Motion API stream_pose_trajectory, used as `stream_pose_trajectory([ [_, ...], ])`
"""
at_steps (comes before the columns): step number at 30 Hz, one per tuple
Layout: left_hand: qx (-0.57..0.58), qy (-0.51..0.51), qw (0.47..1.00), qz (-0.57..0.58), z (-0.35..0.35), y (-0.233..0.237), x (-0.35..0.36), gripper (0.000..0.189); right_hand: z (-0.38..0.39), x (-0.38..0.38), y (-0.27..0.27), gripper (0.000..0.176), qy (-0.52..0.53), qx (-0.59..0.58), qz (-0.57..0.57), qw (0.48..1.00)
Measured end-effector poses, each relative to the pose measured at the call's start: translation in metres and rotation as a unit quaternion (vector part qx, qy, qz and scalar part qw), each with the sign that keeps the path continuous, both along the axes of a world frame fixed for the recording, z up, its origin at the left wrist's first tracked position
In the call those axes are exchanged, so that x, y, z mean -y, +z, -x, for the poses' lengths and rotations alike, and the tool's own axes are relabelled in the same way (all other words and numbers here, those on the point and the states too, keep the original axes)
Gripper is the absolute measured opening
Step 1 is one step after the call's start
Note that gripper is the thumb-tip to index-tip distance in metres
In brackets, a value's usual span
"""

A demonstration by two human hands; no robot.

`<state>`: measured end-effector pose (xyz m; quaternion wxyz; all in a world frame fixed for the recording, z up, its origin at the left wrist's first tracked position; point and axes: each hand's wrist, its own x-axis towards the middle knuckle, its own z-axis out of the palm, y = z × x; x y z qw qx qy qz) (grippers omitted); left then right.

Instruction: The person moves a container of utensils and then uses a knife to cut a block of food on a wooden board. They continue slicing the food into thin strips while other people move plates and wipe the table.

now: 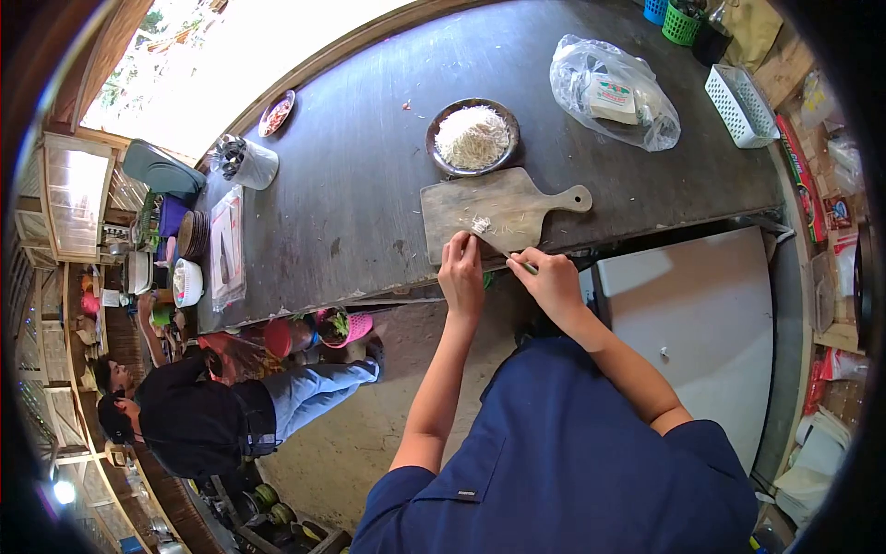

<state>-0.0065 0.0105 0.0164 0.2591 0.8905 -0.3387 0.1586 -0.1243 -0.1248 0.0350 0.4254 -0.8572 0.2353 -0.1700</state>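
A wooden cutting board (461,208) lies near the front edge of the dark table, its handle pointing right. My right hand (551,280) is closed round the handle of a knife (491,243), whose blade reaches over the board. Fingers bent, my left hand (460,265) rests at the board's front edge beside the blade; what its fingertips press on is too small to tell. Finely cut pale shreds (481,224) lie on the board by the blade. Just behind the board stands a bowl (434,145) heaped with white shreds (472,137).
A plastic bag (646,102) with a white block lies back right, near a white basket (741,109). On the left are a small dish (277,113), a container (254,166) and a plastic-covered sheet (227,245). People in dark tops (198,420) stand at left.
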Motion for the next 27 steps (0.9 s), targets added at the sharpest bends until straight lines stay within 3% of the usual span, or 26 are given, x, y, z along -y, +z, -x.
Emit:
stream_pose_trajectory([
  [6, 0.011, -0.016, 1.000, -0.008, -0.003, 0.001, -0.002, 0.018, -0.019, 0.002, 0.002, 0.024, -0.011, 0.004, 0.044, 0.999],
  [13, 0.014, -0.019, 1.000, 0.007, -0.003, -0.002, -0.003, 0.019, -0.009, 0.001, -0.005, 0.026, 0.011, -0.018, 0.011, 1.000],
  [19, 0.016, -0.027, 0.999, 0.011, -0.005, -0.002, -0.005, 0.019, -0.013, 0.000, 0.005, 0.024, -0.003, 0.029, 0.016, 0.999],
  [22, 0.013, -0.021, 1.000, 0.018, -0.004, -0.004, -0.004, 0.020, -0.002, -0.001, 0.003, 0.025, 0.014, -0.022, 0.022, 0.999],
  [27, 0.008, -0.017, 1.000, 0.017, -0.003, -0.002, -0.004, 0.019, -0.025, 0.000, -0.003, 0.023, 0.006, 0.017, 0.032, 0.999],
])
